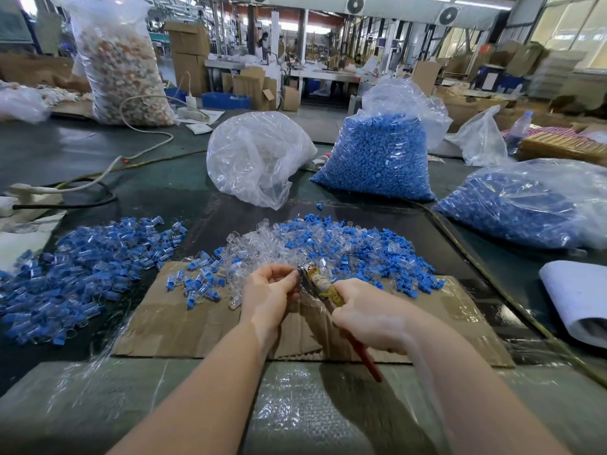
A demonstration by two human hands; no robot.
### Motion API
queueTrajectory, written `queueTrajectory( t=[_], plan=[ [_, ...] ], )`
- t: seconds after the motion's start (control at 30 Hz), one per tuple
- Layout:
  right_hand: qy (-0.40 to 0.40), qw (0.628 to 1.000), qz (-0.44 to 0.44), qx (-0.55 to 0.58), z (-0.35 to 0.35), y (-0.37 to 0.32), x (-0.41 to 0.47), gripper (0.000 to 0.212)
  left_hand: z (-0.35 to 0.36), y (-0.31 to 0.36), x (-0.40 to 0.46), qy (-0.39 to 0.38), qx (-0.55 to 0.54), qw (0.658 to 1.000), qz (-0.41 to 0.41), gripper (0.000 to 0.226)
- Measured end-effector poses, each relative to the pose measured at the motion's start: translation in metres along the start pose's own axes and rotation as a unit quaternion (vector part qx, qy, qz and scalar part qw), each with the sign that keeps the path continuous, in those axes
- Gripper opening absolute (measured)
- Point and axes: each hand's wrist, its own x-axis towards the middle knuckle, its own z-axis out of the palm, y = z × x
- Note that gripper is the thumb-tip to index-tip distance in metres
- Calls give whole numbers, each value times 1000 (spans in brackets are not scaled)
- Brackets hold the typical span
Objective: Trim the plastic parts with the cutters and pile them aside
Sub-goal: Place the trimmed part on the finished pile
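While pinching a clear plastic part (293,280) in left hand (266,295), just left of cutters (315,284) gripped by right hand (368,315); blades angled far-left toward part, finished pile (82,267) far left on desk (157,178).

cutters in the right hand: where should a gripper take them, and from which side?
Grip the cutters on the handles, as the right hand does: fingers wrapped round the tape-bound section behind the metal head, red handle end trailing toward the person. Come from the near right, along the handles, since the head points up-left at the left hand, which pinches a clear part against it. Leave that end free.
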Motion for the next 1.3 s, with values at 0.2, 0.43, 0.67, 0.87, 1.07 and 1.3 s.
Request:
queueTrajectory(
  t=[0.2,0.43,0.67,0.87,1.07,1.3],
  plan=[
    [0,998,21,-60,3,-1,3,21,-2,-2,-1,-1,28,1000,13,14],
    [2,998,26,-50,4,-3,0,26,-4,-4,0,0,45,999,23,12],
    [8,1000,27,-4,3,-6,-3,15,-5,-5,4,15,-2,1000,5,11],
    [5,999,29,-20,3,-8,-1,20,-6,-4,3,18,-1,1000,1,9],
    [15,999,23,-41,7,-5,2,17,-5,0,-2,13,10,1000,-1,6],
    [36,996,11,82,10,1,4,15,-3,3,-2,30,0,1000,-4,9]
  ],
)
